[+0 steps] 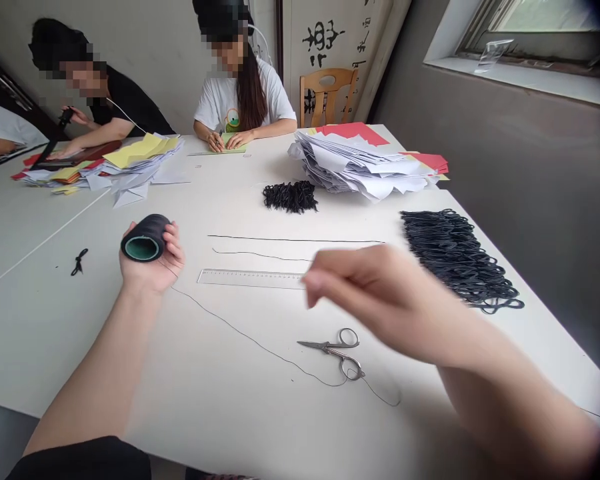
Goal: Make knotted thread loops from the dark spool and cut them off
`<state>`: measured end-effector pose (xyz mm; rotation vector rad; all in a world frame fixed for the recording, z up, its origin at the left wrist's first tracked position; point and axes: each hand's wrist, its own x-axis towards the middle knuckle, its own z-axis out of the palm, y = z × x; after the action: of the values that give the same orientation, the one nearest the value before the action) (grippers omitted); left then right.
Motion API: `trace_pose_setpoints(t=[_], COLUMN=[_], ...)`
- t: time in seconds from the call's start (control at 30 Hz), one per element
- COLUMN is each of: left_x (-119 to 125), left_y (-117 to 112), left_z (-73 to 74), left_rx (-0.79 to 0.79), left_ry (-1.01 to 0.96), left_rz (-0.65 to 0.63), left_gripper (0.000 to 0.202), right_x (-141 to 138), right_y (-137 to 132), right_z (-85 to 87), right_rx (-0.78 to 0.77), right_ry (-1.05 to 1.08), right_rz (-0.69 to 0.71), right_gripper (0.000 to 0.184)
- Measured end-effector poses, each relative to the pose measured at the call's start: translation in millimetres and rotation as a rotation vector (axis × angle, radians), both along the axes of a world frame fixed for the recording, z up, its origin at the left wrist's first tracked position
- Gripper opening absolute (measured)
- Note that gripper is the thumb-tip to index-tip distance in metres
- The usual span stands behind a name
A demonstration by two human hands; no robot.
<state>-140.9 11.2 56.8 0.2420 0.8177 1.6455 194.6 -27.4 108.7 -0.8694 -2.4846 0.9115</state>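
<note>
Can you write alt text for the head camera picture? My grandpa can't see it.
A person's left hand holds a black thread spool over a white table, its loose thread trailing to scissors. The blurred right hand hides one end of a clear ruler. Black loops, piled papers and seated people are farther back.

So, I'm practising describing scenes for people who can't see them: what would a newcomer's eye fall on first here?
Probably the blurred right hand, large right of centre and covering one end of the ruler. Next, the black spool in the left hand, its thread running across the table to the scissors. Farther back on the right, the messy paper pile stands out.
</note>
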Motion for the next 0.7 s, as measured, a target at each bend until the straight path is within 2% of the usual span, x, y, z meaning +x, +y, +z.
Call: trace_pose_setpoints(t=[0.03,0.07,0.1,0.13,0.17,0.2,0.23,0.3,0.37,0.47,0.53,0.6,0.63,0.7], left_x=[16,32,46,58,68,77,83,93,99,104,105,103,101,96], left_y=[-4,-8,-12,-16,-20,-24,-29,-39,-48,-54,-52,-48,-45,-39], left_z=[0.5,-0.3,-2.1,-4.7,-7.6,-10.4,-12.7,-14.7,-14.0,-12.3,-13.4,-15.8,-17.1,-19.1], left_rx=[-0.047,-0.072,-0.038,0.035,0.113,0.172,0.227,0.294,0.265,0.012,-0.138,-0.189,-0.197,-0.201], left_ry=[0.041,0.140,0.263,0.373,0.450,0.502,0.543,0.573,0.470,0.127,-0.071,-0.193,-0.235,-0.276], left_rz=[-0.054,-0.044,0.053,0.159,0.185,0.150,0.098,-0.022,-0.107,-0.165,-0.149,-0.125,-0.120,-0.114], left_gripper=[0.051,0.049,0.040,0.030,0.029,0.032,0.036,0.044,0.047,0.039,0.032,0.030,0.031,0.032], right_x=[-12,-25,-37,-48,-57,-65,-70,-78,-84,-91,-94,-95,-94,-92], right_y=[0,0,0,0,0,1,2,6,9,9,6,3,2,0], right_z=[-9.7,-21.0,-33.1,-45.0,-56.0,-65.7,-73.9,-86.2,-95.0,-105.3,-109.9,-112.0,-112.0,-110.4], right_rx=[-0.001,-0.026,0.052,0.102,0.116,0.090,0.011,-0.256,-0.599,-1.077,-1.288,-1.354,-1.322,-1.158], right_ry=[-0.087,-0.202,-0.305,-0.360,-0.331,-0.236,-0.114,0.145,0.349,0.568,0.619,0.525,0.454,0.332], right_rz=[0.074,0.191,0.188,0.153,0.105,0.066,0.047,0.047,0.106,0.243,0.308,0.314,0.299,0.223], right_gripper=[0.025,0.021,0.023,0.040,0.050,0.059,0.066,0.078,0.084,0.072,0.069,0.070,0.065,0.043])
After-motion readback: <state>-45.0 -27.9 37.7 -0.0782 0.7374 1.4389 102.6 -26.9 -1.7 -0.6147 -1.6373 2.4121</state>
